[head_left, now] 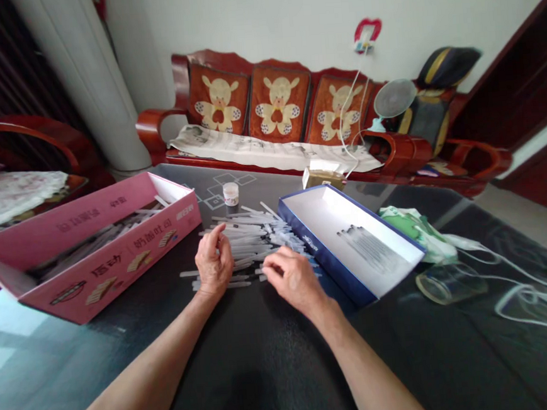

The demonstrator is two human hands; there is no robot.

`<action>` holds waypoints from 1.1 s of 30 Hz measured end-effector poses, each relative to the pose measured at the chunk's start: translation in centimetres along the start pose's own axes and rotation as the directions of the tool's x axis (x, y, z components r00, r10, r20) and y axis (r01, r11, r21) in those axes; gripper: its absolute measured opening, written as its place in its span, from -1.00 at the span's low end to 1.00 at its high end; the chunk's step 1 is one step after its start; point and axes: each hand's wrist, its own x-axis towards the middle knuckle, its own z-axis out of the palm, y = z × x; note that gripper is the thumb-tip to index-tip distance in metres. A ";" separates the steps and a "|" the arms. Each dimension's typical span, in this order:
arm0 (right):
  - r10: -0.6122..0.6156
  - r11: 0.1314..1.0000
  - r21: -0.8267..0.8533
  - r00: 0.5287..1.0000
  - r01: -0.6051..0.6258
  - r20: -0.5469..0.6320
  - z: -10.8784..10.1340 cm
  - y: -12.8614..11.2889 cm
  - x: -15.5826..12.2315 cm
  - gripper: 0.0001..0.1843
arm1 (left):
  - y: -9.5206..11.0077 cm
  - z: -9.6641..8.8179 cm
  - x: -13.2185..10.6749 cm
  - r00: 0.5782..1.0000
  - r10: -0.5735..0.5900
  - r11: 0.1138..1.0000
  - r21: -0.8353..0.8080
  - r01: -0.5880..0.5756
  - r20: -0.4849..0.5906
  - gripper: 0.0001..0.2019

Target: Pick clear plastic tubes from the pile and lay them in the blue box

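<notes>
Left hand and right hand are half-curled over a loose pile of slim, translucent whitish plastic sticks on the glossy black tabletop; whether either grips one, I cannot tell. A long pink printed cardboard box with similar pieces and a shallow blue white-lined box with a neat row flank the pile, probably for easy reach from both sides.

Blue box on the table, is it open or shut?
Open: the blue box shows its white inside, with slim pieces lying there.
</notes>
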 end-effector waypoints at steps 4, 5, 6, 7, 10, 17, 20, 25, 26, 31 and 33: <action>-0.105 0.994 -0.018 0.991 0.107 0.077 4.2 -2.3 -0.9 -0.90 | -0.5 0.1 0.0 0.999 -0.020 1.000 -0.010 0.019 -0.026 -0.75; -0.115 0.992 -0.047 0.989 0.120 0.089 4.6 -2.4 -1.1 -0.91 | -0.5 0.1 0.0 1.000 -0.019 1.000 -0.010 0.019 -0.021 -0.75; -0.121 0.989 -0.078 0.987 0.129 0.103 4.8 -2.4 -1.2 -0.91 | -0.4 0.1 -0.1 1.000 -0.019 1.000 -0.010 0.019 -0.014 -0.75; -0.122 0.985 -0.108 0.986 0.135 0.118 4.9 -2.4 -1.3 -0.91 | -0.3 0.1 -0.1 1.000 -0.020 1.000 -0.011 0.020 -0.006 -0.75; -0.116 0.975 -0.171 0.982 0.141 0.152 4.7 -2.3 -1.3 -0.91 | -0.2 0.2 -0.1 1.000 -0.023 0.999 -0.024 0.024 0.009 -0.75; -0.101 0.974 -0.186 0.984 0.128 0.147 4.2 -1.6 -1.3 -0.94 | -0.1 0.3 -0.2 0.999 -0.027 0.999 -0.036 0.027 0.018 -0.75; -0.095 0.981 -0.162 0.991 0.110 0.097 3.7 -0.7 -1.3 -0.96 | 0.3 0.2 -0.2 0.999 -0.042 0.998 -0.046 0.043 0.027 -0.75; -0.038 0.995 -0.093 0.996 0.030 -0.085 3.2 1.4 -0.9 -0.94 | 1.2 -0.3 -0.1 0.999 -0.046 0.998 -0.052 0.047 0.009 -0.76; -0.013 0.997 -0.072 0.991 0.003 -0.136 3.3 1.8 -0.8 -0.93 | 1.4 -0.4 -0.1 0.999 -0.049 0.997 -0.053 0.050 0.019 -0.78; 0.086 0.994 0.091 0.936 -0.058 -0.342 3.9 2.0 -0.7 -0.92 | 1.9 -0.5 -0.7 0.970 -0.175 0.975 -0.108 0.195 0.171 -0.73; 0.076 0.990 0.139 0.938 -0.030 -0.340 4.3 1.5 -0.8 -0.92 | 2.1 -0.3 -0.9 0.937 -0.232 0.940 -0.185 0.285 0.263 -0.69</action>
